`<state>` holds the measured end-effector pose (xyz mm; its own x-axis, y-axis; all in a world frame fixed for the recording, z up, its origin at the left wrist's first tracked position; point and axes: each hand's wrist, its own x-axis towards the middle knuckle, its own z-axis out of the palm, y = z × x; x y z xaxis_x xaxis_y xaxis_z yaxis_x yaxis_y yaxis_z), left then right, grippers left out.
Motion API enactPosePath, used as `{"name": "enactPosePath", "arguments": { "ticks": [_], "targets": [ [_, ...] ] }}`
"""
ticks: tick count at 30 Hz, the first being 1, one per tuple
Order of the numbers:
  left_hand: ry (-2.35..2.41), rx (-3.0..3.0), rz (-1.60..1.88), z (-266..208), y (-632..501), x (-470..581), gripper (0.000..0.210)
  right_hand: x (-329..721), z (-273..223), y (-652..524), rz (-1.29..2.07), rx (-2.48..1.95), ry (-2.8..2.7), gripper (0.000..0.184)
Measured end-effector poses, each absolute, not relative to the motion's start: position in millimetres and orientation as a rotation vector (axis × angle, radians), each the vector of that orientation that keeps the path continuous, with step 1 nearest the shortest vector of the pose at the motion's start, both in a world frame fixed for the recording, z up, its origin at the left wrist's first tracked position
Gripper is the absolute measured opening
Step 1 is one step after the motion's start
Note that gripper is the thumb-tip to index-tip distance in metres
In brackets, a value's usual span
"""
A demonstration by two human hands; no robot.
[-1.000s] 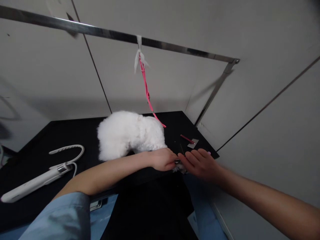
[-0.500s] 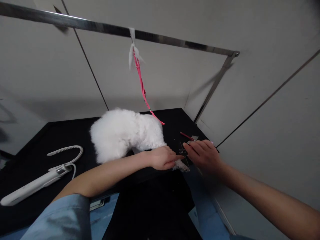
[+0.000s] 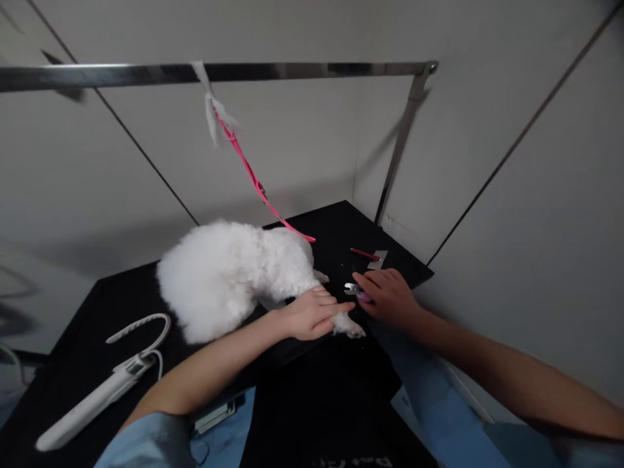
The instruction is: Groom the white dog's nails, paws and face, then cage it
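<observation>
Head view: one second ago, our left hand and right hand met over the paw; now a gap lies between them. The clipper shows clear of the paw, its metal jaws apart. We judge that it is not engaged at this instant.

Our left hand grips the foreleg just above that paw, thumb and fingers curled round, index finger extended to the right. Our right hand is closed around the purple handle of the clipper; its fingers overlap, so we cannot tell each one's placement.

Next outward, the white-furred animal lies on the black table, left of the clipper, with its second paw beyond our left hand. Past our right hand, a red stick touches a pale flat piece. A white wand-shaped device lies at the left. Above, a pink lead hangs from the metal bar by a white tie.
</observation>
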<state>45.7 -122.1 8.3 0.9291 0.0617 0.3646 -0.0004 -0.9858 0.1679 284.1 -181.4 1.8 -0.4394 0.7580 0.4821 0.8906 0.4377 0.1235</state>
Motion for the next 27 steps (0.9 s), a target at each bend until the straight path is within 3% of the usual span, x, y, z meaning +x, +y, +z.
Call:
{"name": "enactPosePath", "arguments": {
  "ticks": [4, 6, 12, 20, 27],
  "targets": [
    [0.043, 2.922, 0.67, 1, -125, 43, 0.045, 276, -73, -171, 0.118, -1.873, -2.265, 0.042],
    [0.036, 2.926, 0.691, -1, -125, 43, 0.045, 272, -108, -161, 0.262, -1.981, -2.195, 0.045],
    [0.0, 2.92, 0.863, -4, -136, 23, 0.042, 270, -158, -126, 0.248, -1.907, -2.126, 0.039],
    [0.183, 2.803, 1.315, -19, -151, -21, 0.023, 288, -182, -123, 0.228, -1.831, -2.066, 0.058],
    [0.215, 2.782, 1.325, -33, -151, -8, 0.028, 292, -192, -120, 0.249, -1.866, -2.059, 0.059]
  ]
}}
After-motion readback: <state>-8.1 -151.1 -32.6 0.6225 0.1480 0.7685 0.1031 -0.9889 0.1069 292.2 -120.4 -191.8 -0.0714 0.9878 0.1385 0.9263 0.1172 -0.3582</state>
